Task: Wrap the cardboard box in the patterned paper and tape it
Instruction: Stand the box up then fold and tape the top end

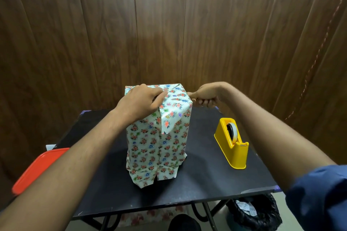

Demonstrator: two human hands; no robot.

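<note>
Small indoor room, dark wood-panelled wall [169,24], black folding table [206,184], lined waste bin [255,214] beneath

Dark wood-grain wall panelling [169,24] is running behind a black folding table [197,184]; a black-lined bin [257,214] is sitting on the pale floor [277,198].

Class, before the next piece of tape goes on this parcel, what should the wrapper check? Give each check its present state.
1. Box stands upright on the table: ok.
2. Left hand holds the top fold down: ok.
3. Pointed flap lies flat: not ok, its tip hangs loose.
4. Tape dispenser within reach: ok.
5. Right hand free for tape: cannot tell.
6. Bottom paper folded in: not ok, it flares.
</note>
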